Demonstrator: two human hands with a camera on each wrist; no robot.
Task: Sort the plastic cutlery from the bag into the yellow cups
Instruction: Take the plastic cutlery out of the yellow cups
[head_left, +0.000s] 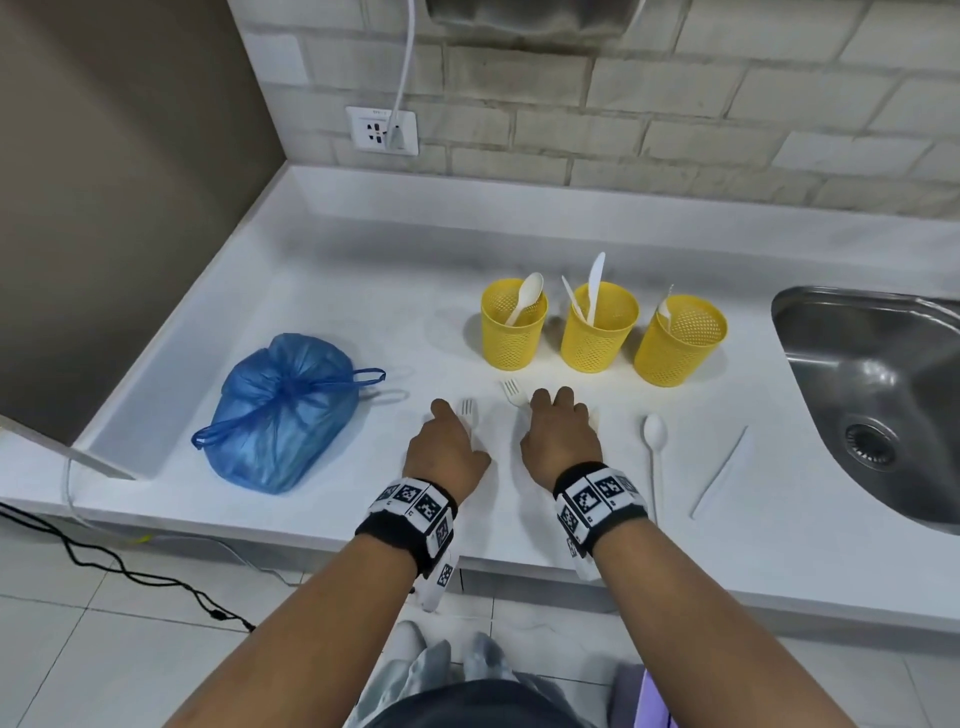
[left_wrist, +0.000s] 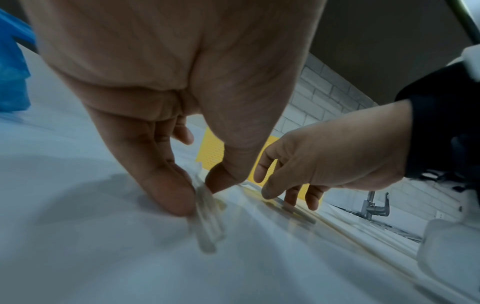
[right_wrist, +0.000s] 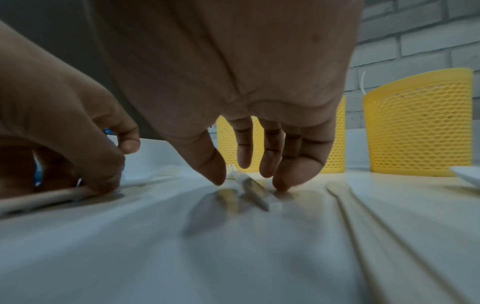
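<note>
On white stone-look countertop (head_left: 322, 291), smooth, faintly mottled, raised lip along back; grey-white brick-pattern wall tiles (head_left: 675, 104) behind, white wall socket (head_left: 382, 130) with plugged white cable. Stainless steel sink (head_left: 878, 400) at right end, round drain, chrome tap glimpsed in left wrist view. Pale floor tiles and black cord below counter edge.

Landmark: middle yellow perforated plastic cup (head_left: 598, 326), one of three in a row.
- Middle cup: two white plastic knives (head_left: 595, 286) upright.
- Left yellow cup (head_left: 513, 323): one white plastic spoon (head_left: 525, 297) leaning.
- Right yellow cup (head_left: 679, 339): tilted, one white piece inside, type unclear.
- Far left of row: blue crinkled plastic drawstring bag (head_left: 283, 413), tied shut, lying on counter.
- In front of row, slightly left: two white plastic forks flat on counter, tines toward cups.
- In front and right: loose white spoon (head_left: 653, 452), then thin white knife (head_left: 719, 473), nearer sink.

Left hand (head_left: 445, 448): thumb and forefinger pinching handle of left fork (head_left: 468, 410), still on surface.
Right hand (head_left: 560, 434): fingers bent down, spread either side of right fork (head_left: 513, 391); fingertips touching counter, handle between thumb and fingers, not clearly clasped.

Black wristbands with checkered marker tags on both wrists.
</note>
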